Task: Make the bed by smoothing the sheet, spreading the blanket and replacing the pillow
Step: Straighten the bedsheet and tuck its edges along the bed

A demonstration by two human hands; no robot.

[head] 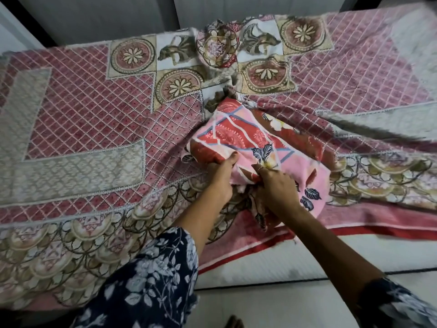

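Both hands are on a bundled pink and red cloth with dark leaf prints [257, 147], which lies bunched on the patterned bedsheet [94, 110] close to the sheet's near edge and roughly midway along its length. From its size and the way it is gathered, this bundle is probably the blanket, though it cannot be ruled out that it is a pillow in a printed cover. The left hand [222, 178] grips the bundle's near left corner, its thumb laid on top and its fingers curled under the fabric. The right hand [275, 185] pinches a fold at the bundle's near middle, fingers closed into the cloth; a ring shows on one finger. The sheet is not yet smooth: it is puckered into ridges that run from the bundle toward its far edge, where the medallion panels crumple together, and its near edge to the right of the bundle is pulled up, baring the white mattress [283, 263]. The step in hand looks like taking up the bundle. The next move calls for lifting it clear of the sheet, so that the ridges can be pulled flat before anything is spread.
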